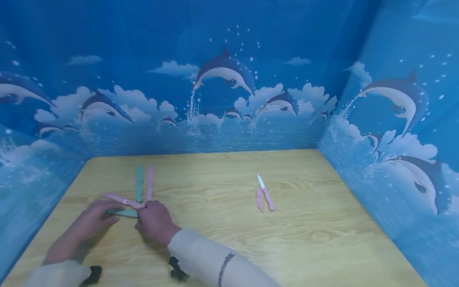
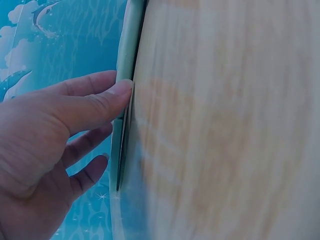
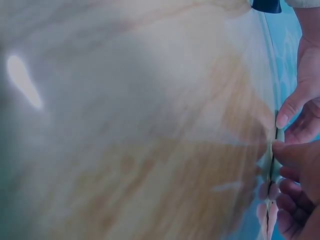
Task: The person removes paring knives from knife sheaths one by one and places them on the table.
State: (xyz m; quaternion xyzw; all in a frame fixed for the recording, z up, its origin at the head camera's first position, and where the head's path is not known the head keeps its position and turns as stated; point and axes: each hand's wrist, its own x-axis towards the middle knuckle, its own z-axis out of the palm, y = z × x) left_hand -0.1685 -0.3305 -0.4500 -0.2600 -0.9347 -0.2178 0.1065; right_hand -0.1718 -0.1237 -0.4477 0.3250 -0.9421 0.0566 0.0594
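Observation:
A green knife (image 1: 126, 213) lies level, low over the left part of the table, between my two hands. My left hand (image 1: 94, 218) pinches one end of it between thumb and fingers; the left wrist view shows the thumb across the green knife (image 2: 129, 45). The other end is gripped by my right hand (image 1: 155, 221), which hides that part. Just behind, a pink knife (image 1: 122, 199) runs slantwise, its near end reaching my right hand. Farther back, another green knife (image 1: 139, 184) and another pink knife (image 1: 150, 183) lie side by side.
Toward the right of the wood-grain table (image 1: 315, 235) lie a pink-handled paring knife (image 1: 267, 199) with its blade bare and a pink sheath (image 1: 259, 200) beside it. A blue dolphin-print sheet (image 1: 161, 137) stands along the table's back and sides.

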